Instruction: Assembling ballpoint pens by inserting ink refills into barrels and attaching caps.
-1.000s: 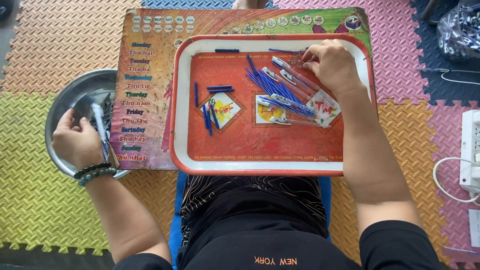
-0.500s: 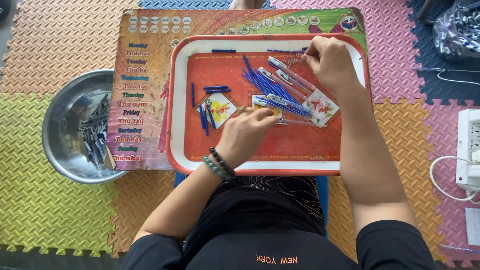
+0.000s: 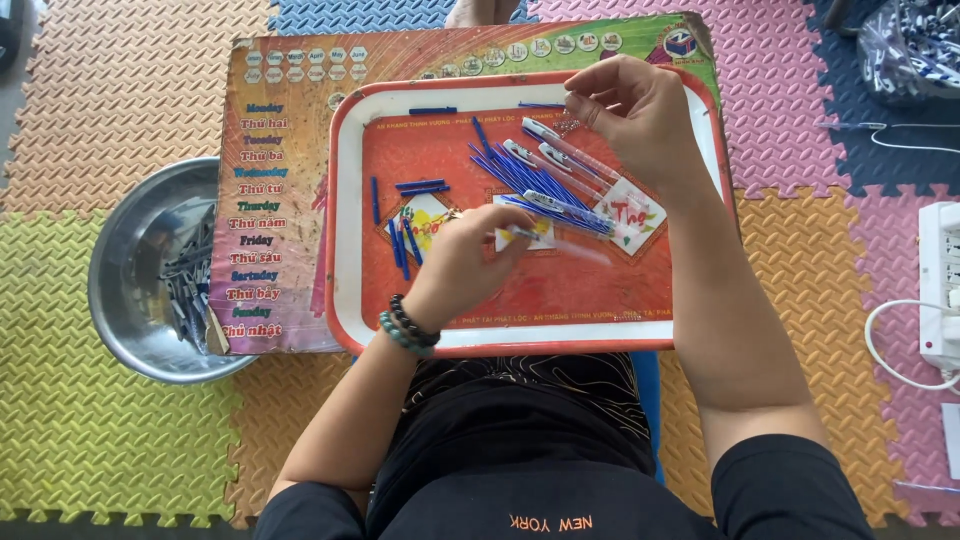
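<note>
My left hand [image 3: 465,260] is over the middle of the red tray [image 3: 345,220] and holds a clear pen barrel [image 3: 565,247] by one end, pointing right. My right hand [image 3: 645,120] hovers at the tray's far right corner, its thumb and forefinger pinched on what looks like a small metal spring [image 3: 571,125]. Between the hands lies a pile of thin blue refills [image 3: 515,175]. Several clear pen barrels [image 3: 560,150] lie on and beside the pile. A few more refills [image 3: 405,235] lie at the tray's left.
The tray sits on a low table with a printed colourful top [image 3: 270,190]. A metal bowl [image 3: 120,270] with several finished pens stands on the foam mats at the left. At the right edge is a white power strip [image 3: 940,290], and a plastic bag [image 3: 910,45] lies top right.
My left hand left the metal bowl, crossed to the tray and picked up a clear pen barrel. My right hand stayed at the far right corner, fingers pinched.
</note>
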